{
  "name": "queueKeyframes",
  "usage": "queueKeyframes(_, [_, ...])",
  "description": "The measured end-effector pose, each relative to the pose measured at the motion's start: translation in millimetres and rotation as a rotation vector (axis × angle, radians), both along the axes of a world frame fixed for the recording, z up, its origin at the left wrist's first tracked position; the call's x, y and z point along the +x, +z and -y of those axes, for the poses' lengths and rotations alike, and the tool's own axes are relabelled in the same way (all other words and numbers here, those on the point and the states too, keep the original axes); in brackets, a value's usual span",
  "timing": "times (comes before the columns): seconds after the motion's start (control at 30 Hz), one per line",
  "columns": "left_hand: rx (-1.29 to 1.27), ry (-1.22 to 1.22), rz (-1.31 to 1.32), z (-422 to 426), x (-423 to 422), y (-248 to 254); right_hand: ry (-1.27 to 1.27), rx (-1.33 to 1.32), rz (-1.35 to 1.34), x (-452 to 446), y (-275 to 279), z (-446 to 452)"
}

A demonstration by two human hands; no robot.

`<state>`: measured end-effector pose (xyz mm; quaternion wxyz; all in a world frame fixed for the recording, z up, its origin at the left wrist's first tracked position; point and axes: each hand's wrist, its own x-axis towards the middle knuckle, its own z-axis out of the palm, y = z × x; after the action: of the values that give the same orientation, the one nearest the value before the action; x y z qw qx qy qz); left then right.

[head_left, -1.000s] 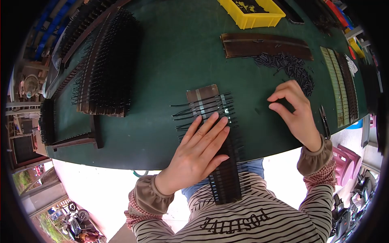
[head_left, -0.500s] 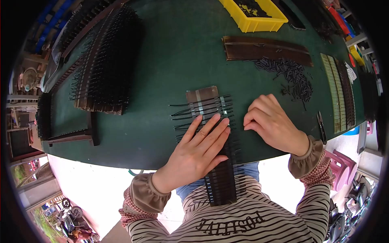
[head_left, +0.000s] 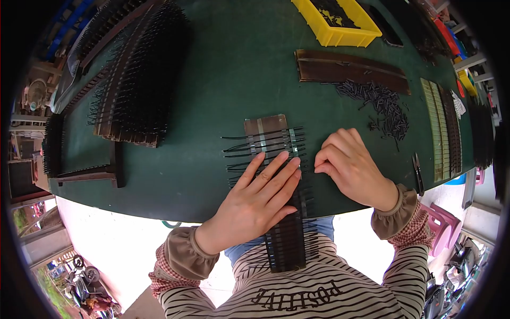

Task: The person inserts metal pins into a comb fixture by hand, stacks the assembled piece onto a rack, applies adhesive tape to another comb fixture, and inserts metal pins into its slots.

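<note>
My left hand (head_left: 254,199) lies flat with its fingers spread over a long narrow brown board (head_left: 265,125). Thin black looped strands (head_left: 238,155) are laid crosswise along that board, their ends sticking out on both sides. The board's near end reaches past the table edge against the striped shirt. To the right of the strand ends is my right hand (head_left: 353,169), thumb and index finger pinched together; whatever sits between those fingertips is hidden or too small to name. Beyond it lies a loose pile of small black tube-like pieces (head_left: 378,103).
A yellow bin (head_left: 350,37) holds more black pieces, with a dark brown board (head_left: 350,69) nearer me. Strand-covered boards (head_left: 125,90) are stacked at left. Dark-handled snips (head_left: 418,174) and a pale green slatted panel (head_left: 433,127) lie along the right edge.
My right hand has shifted slightly left, closer to the strand ends, still pinched. My left hand stays flat on the board. The whole view has tilted a little.
</note>
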<state>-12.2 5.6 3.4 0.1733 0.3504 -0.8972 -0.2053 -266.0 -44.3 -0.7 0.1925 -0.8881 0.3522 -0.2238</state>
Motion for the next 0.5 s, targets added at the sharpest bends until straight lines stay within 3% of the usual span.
queueKeyframes(0.5, [-0.004, -0.003, -0.003, -0.2, 0.1, -0.6, -0.029, -0.047, 0.004, 4.0, -1.6, -4.4])
